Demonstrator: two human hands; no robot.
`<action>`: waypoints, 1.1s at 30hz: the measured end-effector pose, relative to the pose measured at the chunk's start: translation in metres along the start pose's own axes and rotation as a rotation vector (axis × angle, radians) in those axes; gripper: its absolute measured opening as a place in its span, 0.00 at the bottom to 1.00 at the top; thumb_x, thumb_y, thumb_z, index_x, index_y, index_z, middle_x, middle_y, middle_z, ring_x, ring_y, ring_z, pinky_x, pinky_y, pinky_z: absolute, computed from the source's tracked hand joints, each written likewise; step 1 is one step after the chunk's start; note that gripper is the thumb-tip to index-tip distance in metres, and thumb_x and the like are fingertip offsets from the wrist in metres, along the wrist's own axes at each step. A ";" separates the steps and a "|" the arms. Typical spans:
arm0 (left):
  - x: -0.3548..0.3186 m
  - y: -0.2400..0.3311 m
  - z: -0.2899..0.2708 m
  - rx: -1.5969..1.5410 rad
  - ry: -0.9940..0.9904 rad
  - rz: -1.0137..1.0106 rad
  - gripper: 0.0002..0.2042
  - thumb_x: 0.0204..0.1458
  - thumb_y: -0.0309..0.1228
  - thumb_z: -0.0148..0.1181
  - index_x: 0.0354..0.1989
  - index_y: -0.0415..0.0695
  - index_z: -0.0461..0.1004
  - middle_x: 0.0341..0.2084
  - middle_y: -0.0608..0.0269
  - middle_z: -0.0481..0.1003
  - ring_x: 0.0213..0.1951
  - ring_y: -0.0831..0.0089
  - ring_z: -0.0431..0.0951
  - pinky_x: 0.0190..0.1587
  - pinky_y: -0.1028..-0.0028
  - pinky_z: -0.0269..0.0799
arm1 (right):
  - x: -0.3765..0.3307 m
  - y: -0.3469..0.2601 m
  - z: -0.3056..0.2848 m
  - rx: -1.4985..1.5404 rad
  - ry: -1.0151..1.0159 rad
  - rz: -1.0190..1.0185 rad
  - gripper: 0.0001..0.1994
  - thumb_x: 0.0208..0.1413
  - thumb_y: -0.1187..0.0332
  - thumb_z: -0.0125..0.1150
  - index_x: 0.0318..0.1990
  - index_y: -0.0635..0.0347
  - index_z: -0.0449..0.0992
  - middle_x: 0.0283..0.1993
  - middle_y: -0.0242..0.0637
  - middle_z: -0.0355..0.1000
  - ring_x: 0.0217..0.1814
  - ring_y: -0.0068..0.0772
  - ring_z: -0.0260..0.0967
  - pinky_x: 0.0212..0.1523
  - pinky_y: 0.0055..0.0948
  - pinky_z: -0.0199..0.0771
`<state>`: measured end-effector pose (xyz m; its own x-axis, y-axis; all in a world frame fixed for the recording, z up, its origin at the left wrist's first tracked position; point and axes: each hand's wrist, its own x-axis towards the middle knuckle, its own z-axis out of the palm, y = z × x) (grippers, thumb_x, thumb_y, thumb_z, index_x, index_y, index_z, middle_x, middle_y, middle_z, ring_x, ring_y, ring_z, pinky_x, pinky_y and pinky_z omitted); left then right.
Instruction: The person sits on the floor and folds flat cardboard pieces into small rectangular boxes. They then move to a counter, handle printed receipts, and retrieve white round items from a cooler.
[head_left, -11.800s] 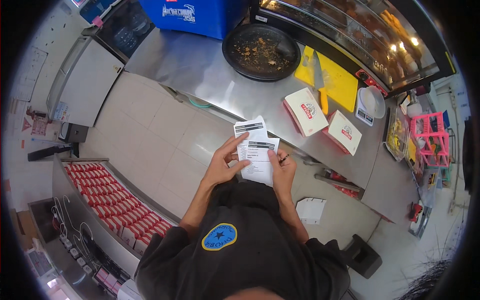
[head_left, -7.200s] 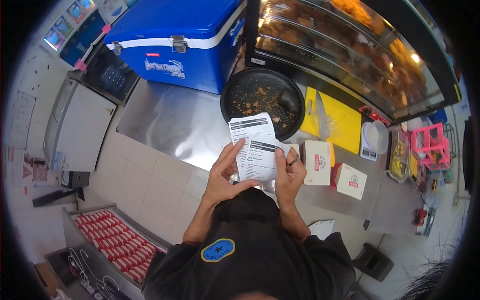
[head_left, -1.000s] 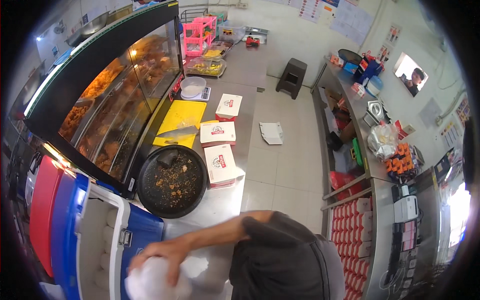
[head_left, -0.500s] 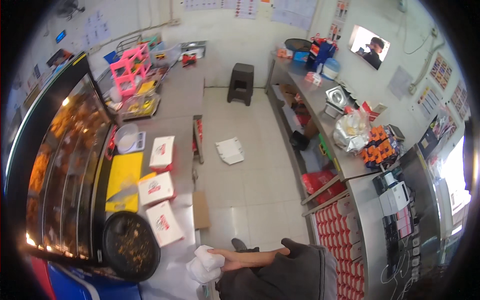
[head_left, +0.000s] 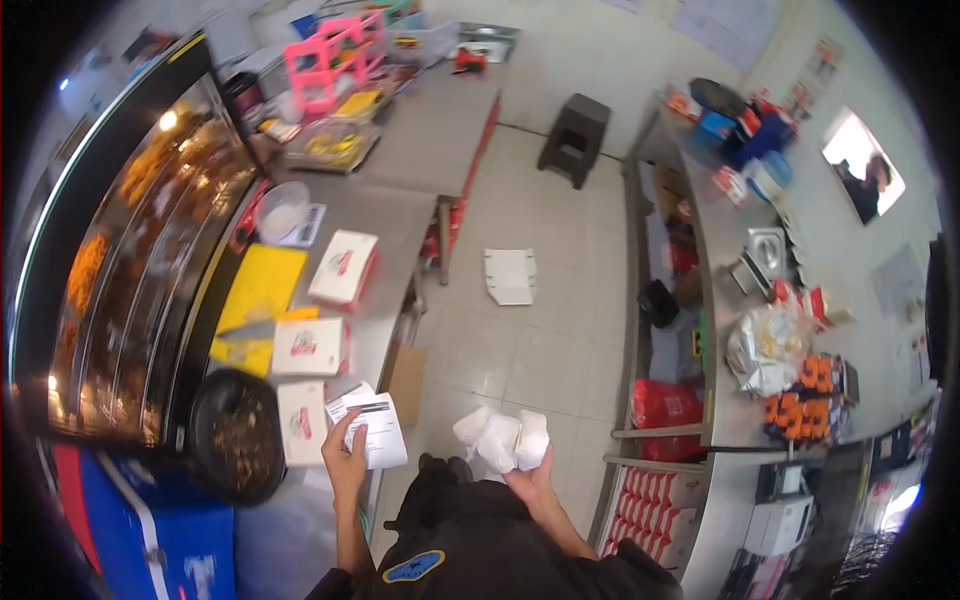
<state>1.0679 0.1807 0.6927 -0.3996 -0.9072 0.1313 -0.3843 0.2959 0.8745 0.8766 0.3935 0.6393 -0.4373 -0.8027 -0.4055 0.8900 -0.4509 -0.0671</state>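
Observation:
My left hand is closed on white printed paper slips, over the edge of the steel counter beside the nearest of three white-and-red boxes. To the right, in front of my body, my right hand grips a bunch of white paper-wrapped bundles from below and the right side. What is inside the wrappings is hidden. Two more boxes stand in a row farther along the counter.
A lit glass food cabinet is at left, by a black round tray with crumbs. A yellow board lies on the counter. On the floor are a white cardboard piece and a grey stool. Shelved counters line the right.
The white bundles have moved right, away from the counter, in my right hand. My left hand has come into view with paper slips. The view has turned.

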 end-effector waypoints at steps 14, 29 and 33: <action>0.172 -0.033 0.182 -0.065 -0.439 0.058 0.12 0.51 0.28 0.57 0.41 0.33 0.75 0.33 0.54 0.78 0.29 0.75 0.72 0.31 0.77 0.64 | 0.156 -0.062 0.035 0.092 -0.051 -0.076 0.24 0.59 0.51 0.43 0.58 0.54 0.62 0.59 0.38 0.62 0.61 0.39 0.59 0.64 0.44 0.55; 0.307 0.057 0.407 -0.896 -1.113 -0.471 0.23 0.59 0.42 0.48 0.48 0.30 0.69 0.39 0.56 0.74 0.40 0.71 0.75 0.43 0.73 0.70 | 0.269 -0.204 0.098 0.188 0.012 -0.239 0.25 0.58 0.52 0.44 0.58 0.57 0.63 0.61 0.39 0.61 0.63 0.39 0.57 0.66 0.43 0.50; 0.305 0.087 0.471 -1.064 -1.191 -0.579 0.29 0.55 0.47 0.52 0.51 0.28 0.64 0.44 0.52 0.72 0.45 0.65 0.74 0.47 0.70 0.69 | 0.297 -0.267 0.052 0.070 0.029 -0.382 0.25 0.58 0.51 0.44 0.57 0.56 0.63 0.60 0.38 0.61 0.63 0.39 0.57 0.65 0.43 0.51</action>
<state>0.5206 0.0702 0.5891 -0.9652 0.0408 -0.2585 -0.2041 -0.7352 0.6464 0.5027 0.2550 0.5837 -0.7311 -0.5606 -0.3888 0.6521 -0.7418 -0.1565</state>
